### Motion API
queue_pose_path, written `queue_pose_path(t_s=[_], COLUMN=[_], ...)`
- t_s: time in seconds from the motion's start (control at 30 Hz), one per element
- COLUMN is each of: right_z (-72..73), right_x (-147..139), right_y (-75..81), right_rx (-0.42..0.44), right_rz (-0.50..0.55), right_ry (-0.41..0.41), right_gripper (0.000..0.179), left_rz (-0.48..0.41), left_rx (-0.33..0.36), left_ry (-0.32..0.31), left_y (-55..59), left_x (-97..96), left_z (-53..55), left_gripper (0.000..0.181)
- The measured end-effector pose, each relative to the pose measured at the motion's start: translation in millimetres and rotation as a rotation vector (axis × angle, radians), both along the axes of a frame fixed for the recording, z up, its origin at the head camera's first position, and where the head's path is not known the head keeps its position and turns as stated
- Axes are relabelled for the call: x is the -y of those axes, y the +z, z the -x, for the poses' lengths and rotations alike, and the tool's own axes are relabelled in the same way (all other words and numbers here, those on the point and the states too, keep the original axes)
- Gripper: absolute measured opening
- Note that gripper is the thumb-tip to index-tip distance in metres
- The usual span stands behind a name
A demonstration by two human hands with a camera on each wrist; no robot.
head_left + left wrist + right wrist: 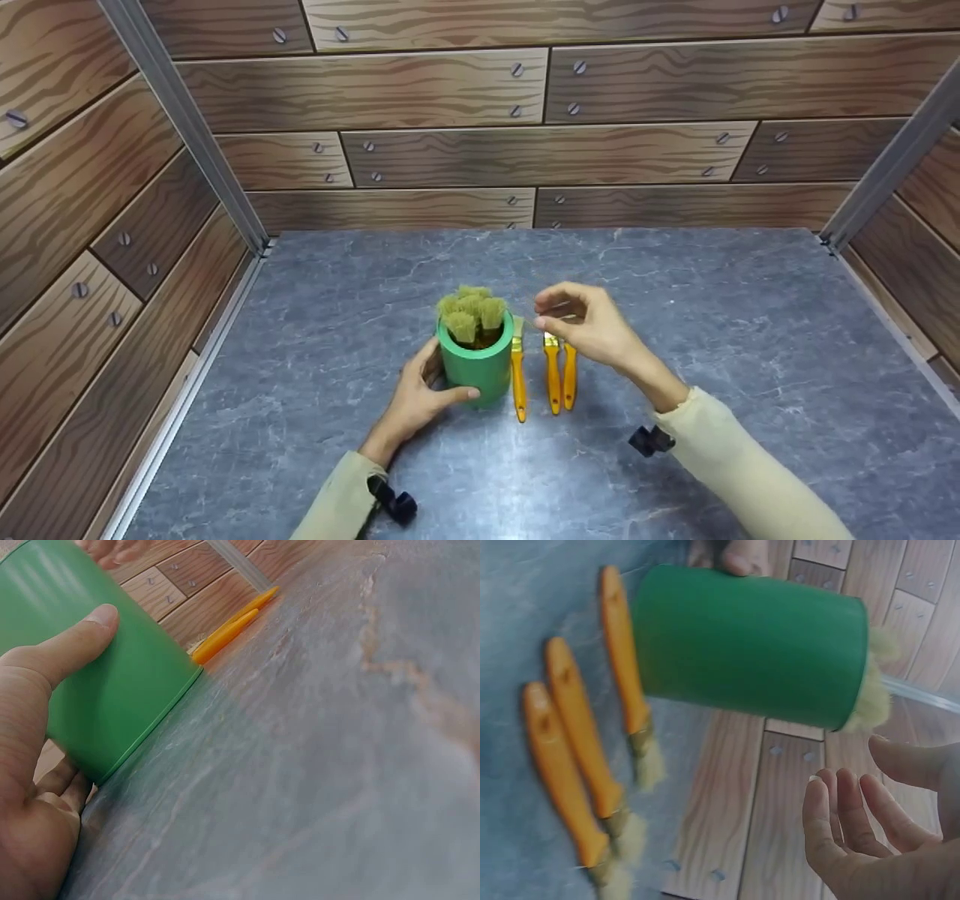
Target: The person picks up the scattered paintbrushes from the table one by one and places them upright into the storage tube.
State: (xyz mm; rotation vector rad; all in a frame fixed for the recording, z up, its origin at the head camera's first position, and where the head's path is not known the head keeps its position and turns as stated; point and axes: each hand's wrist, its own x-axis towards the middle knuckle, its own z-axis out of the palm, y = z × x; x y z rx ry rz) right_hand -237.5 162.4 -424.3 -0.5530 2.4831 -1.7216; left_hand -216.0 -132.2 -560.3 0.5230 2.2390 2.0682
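A green cylindrical cup (pixel 477 373) stands upright on the table, with several paintbrushes (pixel 463 324) in it, bristles up. My left hand (pixel 414 394) grips the cup, its thumb across the near side and its fingers round the left side. To the right of the cup, my right hand (pixel 592 322) hovers with loosely curved fingers and nothing between them. Beneath and beside it lie three orange-handled paintbrushes, the closest to the cup being one brush (pixel 519 375), then a middle brush (pixel 553 379) and a right brush (pixel 570 379). Their bristles point away from me.
The grey marbled table (pixel 337 300) meets a wood-plank patterned back wall (pixel 450 157). Similar panels and metal posts (pixel 180 112) stand at both sides. A black wrist mount (pixel 394 501) sits on the left sleeve, another mount (pixel 651 441) on the right.
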Motion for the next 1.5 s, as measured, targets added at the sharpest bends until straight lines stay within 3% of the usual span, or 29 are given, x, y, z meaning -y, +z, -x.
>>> queue_pose_path(t_s=[0.13, 0.4, 0.7, 1.13, 1.5], right_z=[0.3, 1.0, 3.6, 3.3, 9.7], right_x=[-9, -22, -32, -37, -36], right_y=[-12.9, -38.8, -65.7, -74.3, -73.0], right_rx=[0.002, -0.099, -0.085, 0.08, 0.083], right_rz=[-0.029, -0.168, -0.249, -0.465, -0.541], right_ry=[-0.028, -0.09, -0.094, -0.188, -0.163], right_gripper=[0.026, 0.024, 0.024, 0.032, 0.034], left_rz=[0.006, -0.002, -0.01, -0.017, -0.006], left_rx=[0.009, -0.005, -0.018, -0.007, -0.014], left_ry=[0.007, -0.002, -0.015, -0.023, -0.01], left_y=[-0.4, -1.6, -1.5, -1.5, -1.3], left_x=[0.6, 0.4, 0.2, 0.5, -0.8], left_z=[0.0, 1.4, 1.0, 0.1, 1.1], left_gripper=[0.105, 0.104, 0.104, 0.103, 0.104])
